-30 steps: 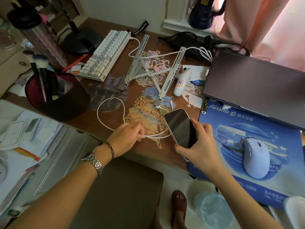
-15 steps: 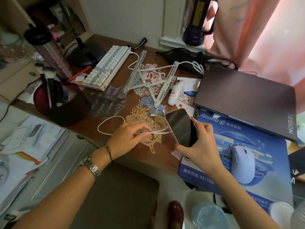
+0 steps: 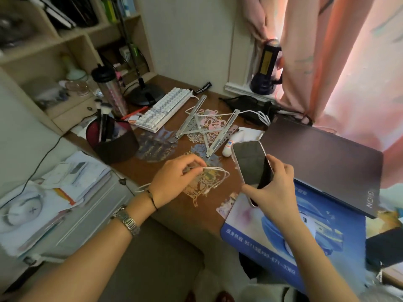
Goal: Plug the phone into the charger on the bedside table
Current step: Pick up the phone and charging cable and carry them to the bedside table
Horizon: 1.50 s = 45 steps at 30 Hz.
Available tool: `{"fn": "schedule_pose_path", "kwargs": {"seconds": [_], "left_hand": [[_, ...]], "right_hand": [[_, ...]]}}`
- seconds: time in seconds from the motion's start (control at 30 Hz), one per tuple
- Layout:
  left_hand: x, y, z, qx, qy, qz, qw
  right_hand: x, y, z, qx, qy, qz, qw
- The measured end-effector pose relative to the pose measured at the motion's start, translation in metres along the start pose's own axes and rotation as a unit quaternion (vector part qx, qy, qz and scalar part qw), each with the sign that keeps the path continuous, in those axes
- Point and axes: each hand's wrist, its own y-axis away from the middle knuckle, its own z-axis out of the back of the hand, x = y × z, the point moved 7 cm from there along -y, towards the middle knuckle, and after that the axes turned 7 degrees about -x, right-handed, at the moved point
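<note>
Above the front edge of the brown wooden table (image 3: 174, 216), the right hand (image 3: 273, 190) has its grip closed round the lower end of a dark-screened, pale-cased phone (image 3: 250, 163), lifted and tilted (screen up). The left hand (image 3: 176, 178) pinches the thin white charging cable (image 3: 218, 171) between fingertips, looped loosely over the table's paper-cut decorations, just left of the phone.

Brown worktop (image 3: 174, 205), white cable (image 3: 218, 171), black-screened phone (image 3: 250, 162), blue mousepad (image 3: 272, 243) at 4 o'clock, pink curtain (image 3: 349, 73), white keyboard (image 3: 163, 110)
</note>
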Motion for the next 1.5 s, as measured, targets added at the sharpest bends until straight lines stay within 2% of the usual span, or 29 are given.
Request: {"fn": "schedule_pose_path", "kwargs": {"seconds": [0.37,0.67,1.03,1.27,1.5], "left_hand": [[-0.052,0.046,0.018,0.015,-0.001,-0.049,0.999],[-0.095,0.14,0.003,0.102,0.052,-0.137,0.984],[-0.186,0.248,-0.069,0.245,0.094,-0.208,0.942],[-0.263,0.285,-0.13,0.282,0.071,-0.266,0.919],[-0.361,0.332,-0.217,0.267,0.071,-0.289,0.916]], "right_hand": [[0.017,0.061,0.053,-0.064,0.005,0.0,0.998],[0.017,0.182,0.105,-0.161,0.027,-0.035,0.986],[-0.022,0.32,0.203,-0.255,0.046,-0.116,0.959],[-0.065,0.372,0.28,-0.303,0.051,-0.155,0.939],[-0.139,0.429,0.383,-0.309,0.059,-0.17,0.934]]}}
